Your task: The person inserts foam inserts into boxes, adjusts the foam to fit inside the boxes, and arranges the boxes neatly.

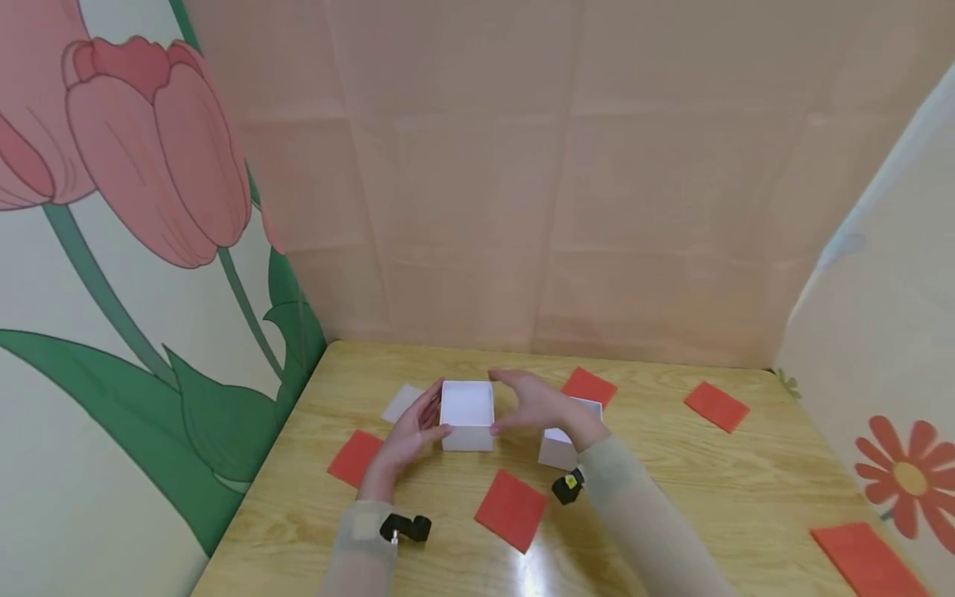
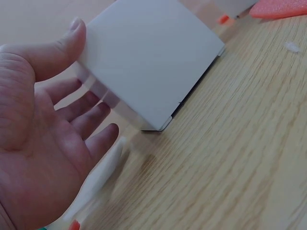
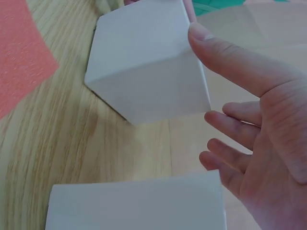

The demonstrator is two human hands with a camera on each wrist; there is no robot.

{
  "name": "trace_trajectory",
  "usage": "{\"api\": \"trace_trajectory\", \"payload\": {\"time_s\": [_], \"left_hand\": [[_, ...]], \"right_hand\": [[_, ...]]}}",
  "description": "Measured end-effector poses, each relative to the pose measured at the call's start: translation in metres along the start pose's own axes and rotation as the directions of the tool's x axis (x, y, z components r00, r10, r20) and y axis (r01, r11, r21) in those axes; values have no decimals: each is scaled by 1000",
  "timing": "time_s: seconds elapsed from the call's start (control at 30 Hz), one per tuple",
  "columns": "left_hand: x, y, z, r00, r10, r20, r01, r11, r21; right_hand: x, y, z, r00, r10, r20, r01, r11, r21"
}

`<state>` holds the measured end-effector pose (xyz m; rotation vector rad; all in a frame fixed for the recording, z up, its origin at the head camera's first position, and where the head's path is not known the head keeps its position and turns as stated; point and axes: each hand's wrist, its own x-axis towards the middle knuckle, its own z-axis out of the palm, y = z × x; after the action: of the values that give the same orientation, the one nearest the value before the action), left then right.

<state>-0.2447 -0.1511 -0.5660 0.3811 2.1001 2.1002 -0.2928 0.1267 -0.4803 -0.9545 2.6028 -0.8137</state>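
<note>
A white open-topped box (image 1: 467, 439) stands on the wooden table between the two hands. My left hand (image 1: 406, 435) lies along the box's left side with fingers loosely extended and the thumb at its near edge. On the other side, the right hand (image 1: 537, 404) is spread wide. Its thumb touches the box's near right corner, while the fingers stay apart from the wall, as the right wrist view shows. Below the right hand is a second white open box (image 1: 558, 453), partly covered by that hand and wrist.
Red square sheets lie around the boxes: one in front (image 1: 511, 510), one at left (image 1: 356, 458), others behind and to the right. A white flat piece (image 1: 401, 403) rests behind the left hand. Peach cloth (image 1: 522, 207) hangs behind the table (image 1: 671, 497).
</note>
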Motion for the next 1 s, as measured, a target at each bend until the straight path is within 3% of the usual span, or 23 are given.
{"api": "trace_trajectory", "payload": {"time_s": [0.4, 0.73, 1.0], "left_hand": [[-1, -1, -1, 1000, 17, 14, -16, 1000, -15], [1, -4, 0, 999, 27, 17, -27, 1000, -15], [2, -3, -2, 1000, 19, 20, -19, 1000, -22]], "right_hand": [[1, 0, 7, 997, 75, 17, -74, 996, -51], [4, -1, 7, 995, 98, 12, -98, 995, -24], [5, -4, 8, 987, 162, -3, -162, 987, 12]]}}
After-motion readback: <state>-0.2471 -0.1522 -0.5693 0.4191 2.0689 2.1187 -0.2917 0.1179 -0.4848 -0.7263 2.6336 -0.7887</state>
